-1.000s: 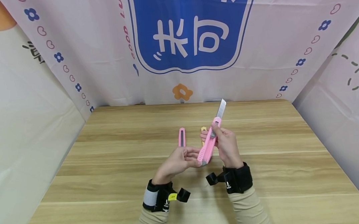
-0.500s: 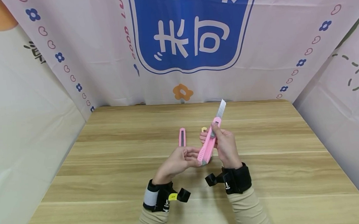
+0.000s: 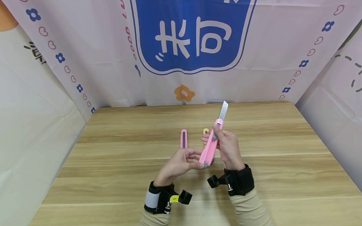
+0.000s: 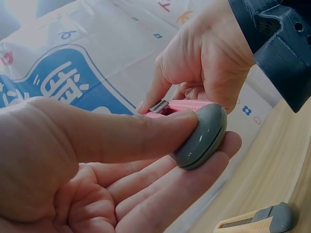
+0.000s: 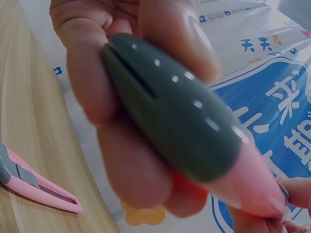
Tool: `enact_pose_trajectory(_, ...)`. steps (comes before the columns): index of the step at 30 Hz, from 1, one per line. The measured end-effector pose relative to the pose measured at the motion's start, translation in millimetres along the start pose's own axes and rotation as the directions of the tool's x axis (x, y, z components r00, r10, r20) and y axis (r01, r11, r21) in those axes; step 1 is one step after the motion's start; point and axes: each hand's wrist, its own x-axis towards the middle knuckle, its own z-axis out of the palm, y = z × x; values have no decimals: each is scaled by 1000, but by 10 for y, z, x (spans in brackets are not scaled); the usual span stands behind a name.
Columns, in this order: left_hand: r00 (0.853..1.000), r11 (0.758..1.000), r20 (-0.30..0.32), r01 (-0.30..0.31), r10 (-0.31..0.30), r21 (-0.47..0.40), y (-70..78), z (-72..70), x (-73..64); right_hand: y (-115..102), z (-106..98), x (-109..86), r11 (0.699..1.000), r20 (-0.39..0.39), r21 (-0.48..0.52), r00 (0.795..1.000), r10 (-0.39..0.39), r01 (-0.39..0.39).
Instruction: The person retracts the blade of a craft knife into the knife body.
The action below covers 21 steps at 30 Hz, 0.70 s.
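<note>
A pink utility knife (image 3: 209,150) is held up tilted over the table, its metal blade (image 3: 223,110) sticking out at the top. With thumb and fingers, my left hand (image 3: 180,163) pinches the grey end cap (image 4: 204,138). Higher up the handle, my right hand (image 3: 230,148) grips the knife, thumb at the grey slider (image 3: 214,135). On the table behind my left hand lies a second pink utility knife (image 3: 183,139), partly covered. A yellow utility knife (image 3: 205,130) is mostly hidden behind my right hand; its grey end shows in the left wrist view.
The wood-grain table (image 3: 111,183) reaches back to a printed cloth (image 3: 272,55). More cloth hangs on both sides. Black camera straps (image 3: 240,179) sit on both wrists.
</note>
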Motion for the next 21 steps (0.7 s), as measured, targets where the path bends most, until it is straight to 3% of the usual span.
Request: enact_pose_trajectory(21, 1000, 1000, -13, 5, -5, -11, -11, -17, 12, 6, 13, -18, 998, 35, -64, 999, 3, 0)
